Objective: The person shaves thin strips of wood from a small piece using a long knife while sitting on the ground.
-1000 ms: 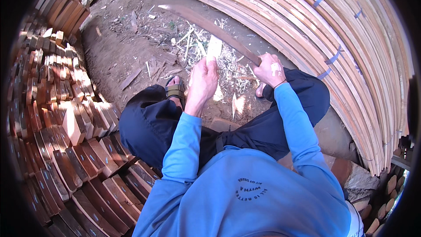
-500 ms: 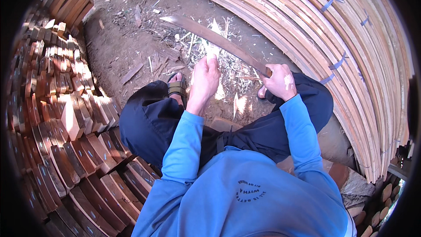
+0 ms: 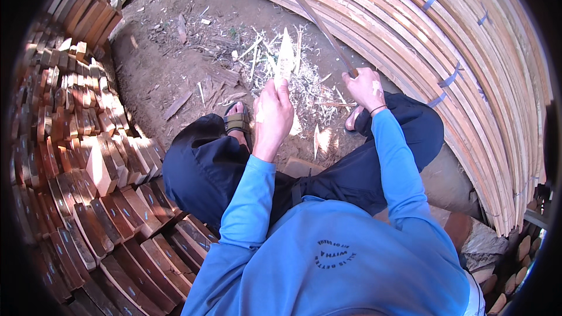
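Observation:
My left hand (image 3: 271, 116) grips a pale, pointed piece of wood (image 3: 285, 57) and holds it upright over the ground between my feet. In my right hand (image 3: 365, 89) is the handle of a long narrow blade (image 3: 313, 19), which slants up and away to the left, raised clear of the wood piece. I sit with knees apart in dark trousers and blue sleeves. A sandalled foot (image 3: 236, 121) rests just left of my left hand. Pale wood shavings (image 3: 304, 90) litter the dirt under both hands.
Rows of cut reddish wood blocks (image 3: 93, 158) are stacked along the left and lower left. Bundles of long curved wooden slats (image 3: 445, 52) tied with blue straps fill the right side. Bare dirt with scraps (image 3: 175, 64) lies ahead.
The blade has swung from lying across the wood piece to pointing up and away. My left hand has turned the pointed wood piece more upright.

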`<act>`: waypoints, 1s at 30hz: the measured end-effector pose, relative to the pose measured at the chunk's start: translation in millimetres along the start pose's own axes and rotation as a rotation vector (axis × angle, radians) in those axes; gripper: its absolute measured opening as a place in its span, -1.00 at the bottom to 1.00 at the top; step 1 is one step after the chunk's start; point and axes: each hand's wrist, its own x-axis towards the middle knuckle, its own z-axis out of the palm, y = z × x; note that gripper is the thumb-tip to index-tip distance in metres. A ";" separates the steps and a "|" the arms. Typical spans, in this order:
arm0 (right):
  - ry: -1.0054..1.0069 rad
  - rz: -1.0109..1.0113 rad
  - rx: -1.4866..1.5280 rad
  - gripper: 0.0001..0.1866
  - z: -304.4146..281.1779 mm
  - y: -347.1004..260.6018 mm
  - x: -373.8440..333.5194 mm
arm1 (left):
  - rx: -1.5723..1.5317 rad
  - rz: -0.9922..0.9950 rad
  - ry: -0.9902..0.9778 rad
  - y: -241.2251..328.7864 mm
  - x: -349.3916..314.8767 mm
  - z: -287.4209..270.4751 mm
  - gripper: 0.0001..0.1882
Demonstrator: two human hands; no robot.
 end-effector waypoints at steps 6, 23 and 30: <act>-0.124 -0.142 -0.039 -0.64 -6.6 -8.2 -36.4 | 0.205 -0.088 0.081 6.0 6.1 -14.3 -0.71; -0.127 0.002 -0.006 -0.54 13.6 -4.5 -1.1 | 0.361 -0.024 0.065 13.2 -1.7 -16.5 -0.73; -0.195 -0.159 -0.006 -0.56 0.1 -2.1 -38.7 | 0.382 -0.044 0.057 -1.0 0.2 -12.3 -0.73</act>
